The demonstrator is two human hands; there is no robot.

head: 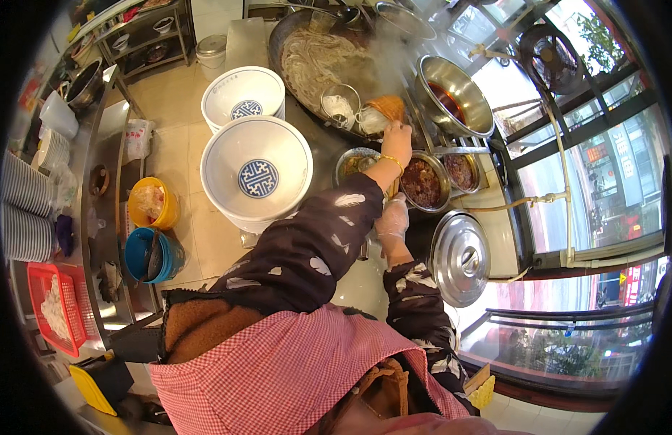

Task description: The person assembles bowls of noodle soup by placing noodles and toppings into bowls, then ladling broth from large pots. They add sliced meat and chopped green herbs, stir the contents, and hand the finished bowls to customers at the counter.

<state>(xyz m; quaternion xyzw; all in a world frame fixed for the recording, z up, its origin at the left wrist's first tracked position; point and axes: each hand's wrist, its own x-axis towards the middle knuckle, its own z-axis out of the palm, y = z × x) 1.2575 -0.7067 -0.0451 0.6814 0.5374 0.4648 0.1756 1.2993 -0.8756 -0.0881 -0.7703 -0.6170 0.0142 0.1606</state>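
My left hand (397,142), bare with a gold bracelet, is closed at the lower edge of an orange-brown item (387,106), perhaps a cloth or woven piece. Against that item lie white noodles (373,120) in what looks like a strainer, at the rim of a large steaming wok (284,70) of cloudy liquid. Below it, my right hand (393,220) in a clear plastic glove grips a light wooden handle (393,187); its far end is hidden by the left hand. A second strainer (340,107) with white noodles hangs beside the first, inside the wok's edge.
Stacked white bowls (257,206) stand left of my arms. Right of my hands are pots of red sauce (424,182), a steel basin of red liquid (480,111) and a steel lid (460,258). Yellow (170,209) and blue (172,261) buckets stand farther left, by a steel shelf.
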